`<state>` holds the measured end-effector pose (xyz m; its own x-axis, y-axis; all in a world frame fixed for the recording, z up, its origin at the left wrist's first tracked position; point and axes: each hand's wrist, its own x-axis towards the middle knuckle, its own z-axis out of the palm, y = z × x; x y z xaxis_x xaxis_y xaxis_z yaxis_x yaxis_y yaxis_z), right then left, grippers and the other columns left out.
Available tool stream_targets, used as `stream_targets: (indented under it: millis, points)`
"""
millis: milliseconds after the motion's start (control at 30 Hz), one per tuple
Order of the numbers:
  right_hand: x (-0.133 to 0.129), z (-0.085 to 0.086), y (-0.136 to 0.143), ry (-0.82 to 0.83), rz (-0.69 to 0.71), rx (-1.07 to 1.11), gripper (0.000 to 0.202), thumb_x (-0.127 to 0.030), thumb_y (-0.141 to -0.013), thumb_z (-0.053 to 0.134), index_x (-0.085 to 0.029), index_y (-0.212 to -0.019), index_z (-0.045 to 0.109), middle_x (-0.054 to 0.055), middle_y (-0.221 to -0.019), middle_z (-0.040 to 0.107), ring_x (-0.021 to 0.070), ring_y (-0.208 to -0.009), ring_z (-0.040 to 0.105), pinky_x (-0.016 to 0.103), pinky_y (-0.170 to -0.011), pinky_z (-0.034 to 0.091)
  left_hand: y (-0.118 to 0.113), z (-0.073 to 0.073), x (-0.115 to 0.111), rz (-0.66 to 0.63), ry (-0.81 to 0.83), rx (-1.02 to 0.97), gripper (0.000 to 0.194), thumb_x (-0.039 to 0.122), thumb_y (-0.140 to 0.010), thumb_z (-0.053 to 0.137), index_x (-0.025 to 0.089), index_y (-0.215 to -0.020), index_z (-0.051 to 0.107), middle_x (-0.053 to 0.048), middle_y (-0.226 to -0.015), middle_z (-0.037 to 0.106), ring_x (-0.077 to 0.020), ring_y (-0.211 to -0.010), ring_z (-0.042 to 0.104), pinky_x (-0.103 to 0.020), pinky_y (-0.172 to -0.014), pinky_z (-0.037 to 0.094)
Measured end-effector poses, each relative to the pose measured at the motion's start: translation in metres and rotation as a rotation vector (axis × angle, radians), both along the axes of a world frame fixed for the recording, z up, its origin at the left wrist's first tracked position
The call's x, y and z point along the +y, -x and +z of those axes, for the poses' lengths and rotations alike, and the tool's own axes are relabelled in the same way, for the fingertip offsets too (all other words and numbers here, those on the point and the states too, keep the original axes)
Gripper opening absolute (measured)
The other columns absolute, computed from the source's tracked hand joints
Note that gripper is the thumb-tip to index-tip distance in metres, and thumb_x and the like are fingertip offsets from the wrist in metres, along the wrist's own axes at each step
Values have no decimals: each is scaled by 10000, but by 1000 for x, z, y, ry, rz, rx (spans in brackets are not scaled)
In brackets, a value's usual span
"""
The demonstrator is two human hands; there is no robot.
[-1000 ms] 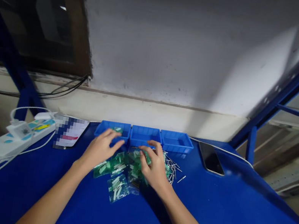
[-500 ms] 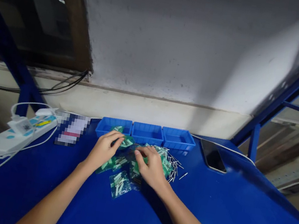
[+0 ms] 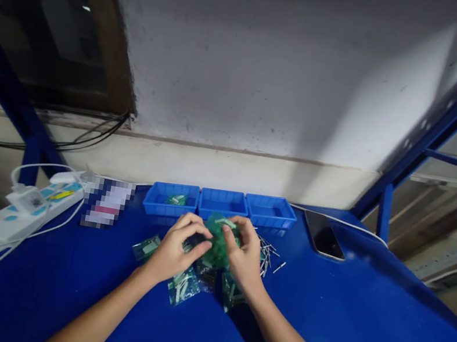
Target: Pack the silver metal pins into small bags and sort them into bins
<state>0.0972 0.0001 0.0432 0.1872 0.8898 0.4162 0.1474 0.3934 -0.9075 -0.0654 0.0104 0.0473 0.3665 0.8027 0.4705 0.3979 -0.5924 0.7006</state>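
In my right hand (image 3: 245, 256) a small green-tinted plastic packet (image 3: 216, 242) is pinched between thumb and fingers, raised over the pile. My left hand (image 3: 180, 248) is just left of it, thumb and fingers curved and apart, with nothing visible between them. More packets lie under and around my hands: one with pale strips (image 3: 184, 287) in front, one at the left (image 3: 146, 247), and one below my right hand (image 3: 230, 293). Loose metal pins (image 3: 269, 252) are scattered to the right of my right hand. My hands hide part of the pile.
Three blue bins (image 3: 221, 211) stand in a row behind the pile; the left one contains a green packet (image 3: 176, 199). A phone (image 3: 323, 236) lies at the right. A white power strip (image 3: 22, 211) with cables is at the left, beside a blurred pale item (image 3: 105, 205).
My right hand has lifted a green packet from the pile. My left hand has come down and right, away from the bin and the packet it was at. The view has shifted slightly.
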Motion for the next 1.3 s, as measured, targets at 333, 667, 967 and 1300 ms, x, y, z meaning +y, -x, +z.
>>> stream_targets:
  millis: [333, 667, 967, 1300]
  points:
    - [-6, -6, 3, -327, -35, -481, 241, -132, -760, 518, -227, -943, 641, 97, -1233, 464, 262, -1245, 340, 445, -972, 357, 1, -6, 10, 126, 306, -411, 209, 369, -797, 589, 170, -861, 596, 2, -691, 571, -118, -609, 517, -226, -559, 405]
    - [2, -2, 6, 195, 117, 115, 315, -459, -816, 527, -174, -685, 560, -25, -566, 474, 113, -536, 441, 233, -524, 380, 0, -5, 1, 42, -275, 93, 184, 252, -853, 511, 229, -894, 689, -61, -907, 643, -196, -873, 552, -334, -790, 439]
    - [-2, -15, 4, -343, 21, -500, 507, 9, -718, 392, -283, -1036, 659, 81, -1146, 525, 223, -1068, 504, 385, -819, 473, 6, -10, 12, 75, 385, -247, 346, 476, -837, 476, 159, -845, 614, -13, -678, 585, -122, -563, 503, -215, -491, 353]
    - [0, -8, -3, -240, -134, -424, 330, -105, -821, 433, -238, -1080, 588, 111, -1121, 451, 228, -1073, 484, 370, -828, 485, 72, 41, 41, 669, -96, 469, 645, 630, -715, 521, 163, -1155, 579, -137, -1101, 591, -308, -1015, 547, -378, -842, 425]
